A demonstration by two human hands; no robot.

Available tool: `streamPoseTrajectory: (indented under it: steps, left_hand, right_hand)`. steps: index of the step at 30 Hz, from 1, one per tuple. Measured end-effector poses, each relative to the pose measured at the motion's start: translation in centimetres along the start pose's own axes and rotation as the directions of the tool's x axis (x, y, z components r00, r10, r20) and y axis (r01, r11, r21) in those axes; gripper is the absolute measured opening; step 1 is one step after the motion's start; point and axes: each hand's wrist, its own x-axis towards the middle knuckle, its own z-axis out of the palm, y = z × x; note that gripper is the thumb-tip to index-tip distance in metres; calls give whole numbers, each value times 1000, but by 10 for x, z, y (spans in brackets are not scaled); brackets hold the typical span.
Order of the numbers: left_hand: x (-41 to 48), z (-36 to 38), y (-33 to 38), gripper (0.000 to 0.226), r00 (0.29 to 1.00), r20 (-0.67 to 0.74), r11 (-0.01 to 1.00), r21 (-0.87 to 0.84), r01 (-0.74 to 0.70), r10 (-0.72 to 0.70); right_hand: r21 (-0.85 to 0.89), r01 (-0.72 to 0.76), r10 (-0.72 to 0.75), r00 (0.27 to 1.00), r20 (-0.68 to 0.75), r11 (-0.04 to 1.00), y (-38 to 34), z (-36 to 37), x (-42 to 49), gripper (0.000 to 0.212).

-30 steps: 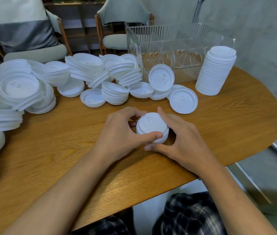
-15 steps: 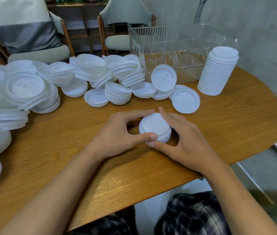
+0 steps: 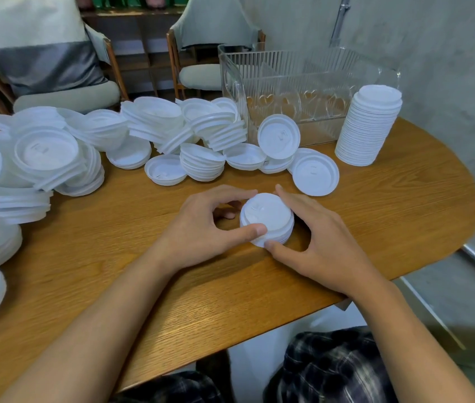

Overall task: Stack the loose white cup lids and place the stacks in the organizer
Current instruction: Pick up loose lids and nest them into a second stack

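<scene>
Thumbs and fingers of our left hand [image 3: 201, 228] and right hand [image 3: 320, 245] are curling round a short stack [image 3: 269, 216] of lids on the table [image 3: 390, 199] near its front edge; we are probably squeezing from both sides to align it. Loose lids [image 3: 155, 117] are lying heaped farther back, beside the organizer [image 3: 259, 71], where a tall stack [image 3: 367, 132] is standing just outside its right wall.

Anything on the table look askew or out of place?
One lid stands propped on edge in front of the clear organizer instead of lying flat. Left of it, some short stacks lie toppled sideways. The tall stack by the organizer stands straight.
</scene>
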Motion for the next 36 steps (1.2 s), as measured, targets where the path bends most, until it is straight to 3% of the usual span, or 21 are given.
streamPoseTrajectory:
  steps: [9, 15, 19, 21, 24, 30, 34, 36]
  left_hand:
    - [6, 21, 3, 58, 993, -12, 993, 28, -118, 118]
    - [9, 24, 7, 57, 995, 48, 995, 43, -87, 85]
    - [20, 27, 14, 37, 997, -18, 996, 41, -73, 74]
    - [31, 28, 14, 28, 990, -79, 985, 136, -107, 118]
    - [50, 34, 10, 36, 973, -63, 925, 331, -188, 220]
    - [85, 52, 7, 50, 906, 129, 719, 567, -401, 404]
    - [101, 63, 3, 37, 851, 187, 582, 656, -480, 490]
    - [104, 64, 1, 25, 847, 181, 564, 675, -476, 499]
  right_hand:
    - [12, 6, -6, 1000, -24, 1000, 12, -16, -5, 90]
    - [50, -16, 19, 998, -55, 999, 17, -19, -9, 90]
    - [38, -36, 41, 992, -116, 999, 21, -20, -12, 88]
    - [25, -50, 53, 988, -145, 998, 23, -22, -13, 87]
    - [15, -93, 94, 980, -173, 996, 30, -24, -15, 84]
    - [-21, -127, 119, 969, -218, 992, 46, -33, -18, 80]
    - [0, -130, 127, 968, -217, 991, 49, -37, -20, 82]
    - [8, -122, 121, 969, -216, 992, 49, -37, -19, 80]
